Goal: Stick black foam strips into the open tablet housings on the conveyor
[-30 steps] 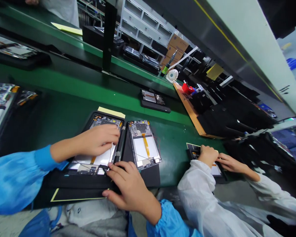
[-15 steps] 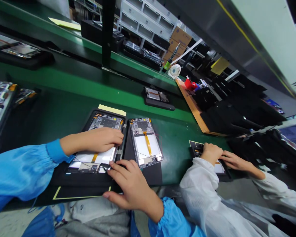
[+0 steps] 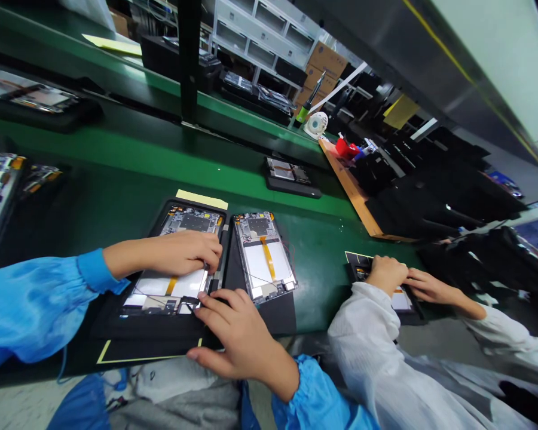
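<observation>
In front of me an opened tablet [image 3: 156, 283], its circuit board, white battery and orange ribbon exposed, lies in a black tray [image 3: 159, 325]. My left hand [image 3: 190, 251] reaches across it, fingers curled together at the right edge; whatever they pinch there is hidden. My right hand [image 3: 240, 334] has its fingers spread, with the index and middle fingertips touching the tablet's lower right corner beside a small black part. A thin dark cable runs along the tablet's lower end. Just right of the tray, a second opened tablet [image 3: 257, 260] rests on a black sheet.
At right, a co-worker's hands [image 3: 388, 275] work on another device. One more opened tablet [image 3: 287, 172] sits in a black holder farther back. Other boards [image 3: 0, 179] lie at left. A wooden-edged board [image 3: 347, 191], small fan [image 3: 316, 124] and shelves stand beyond.
My left hand's fingers have shifted slightly down along the tablet's right edge. My right hand stays at the lower corner. The view has moved a little.
</observation>
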Available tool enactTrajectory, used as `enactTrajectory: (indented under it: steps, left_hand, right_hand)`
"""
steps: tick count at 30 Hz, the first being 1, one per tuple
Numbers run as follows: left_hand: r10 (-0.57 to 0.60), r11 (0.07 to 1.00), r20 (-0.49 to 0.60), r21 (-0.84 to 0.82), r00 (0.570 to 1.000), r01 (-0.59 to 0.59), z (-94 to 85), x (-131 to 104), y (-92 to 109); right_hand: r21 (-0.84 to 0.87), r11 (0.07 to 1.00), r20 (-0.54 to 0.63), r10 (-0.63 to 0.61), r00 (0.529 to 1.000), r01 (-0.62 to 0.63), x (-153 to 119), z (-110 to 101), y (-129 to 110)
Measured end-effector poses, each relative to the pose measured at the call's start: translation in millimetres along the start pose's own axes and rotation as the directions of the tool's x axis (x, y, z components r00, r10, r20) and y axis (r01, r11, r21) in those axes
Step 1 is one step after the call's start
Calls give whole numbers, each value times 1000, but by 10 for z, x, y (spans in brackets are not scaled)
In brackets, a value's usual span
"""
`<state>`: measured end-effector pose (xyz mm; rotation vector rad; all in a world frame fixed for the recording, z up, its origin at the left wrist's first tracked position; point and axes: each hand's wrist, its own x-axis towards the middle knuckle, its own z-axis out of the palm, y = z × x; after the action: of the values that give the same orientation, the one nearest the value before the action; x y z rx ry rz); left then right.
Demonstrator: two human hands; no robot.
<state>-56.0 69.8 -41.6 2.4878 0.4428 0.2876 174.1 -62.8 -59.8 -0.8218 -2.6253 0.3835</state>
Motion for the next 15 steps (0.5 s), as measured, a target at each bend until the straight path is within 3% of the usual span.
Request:
enactTrajectory:
  steps: [15]
  left_hand:
    - [62, 998, -47, -31, 997, -64, 62, -47, 33]
  right_hand:
    - [42, 999, 6, 27, 1000, -28, -9, -6, -8]
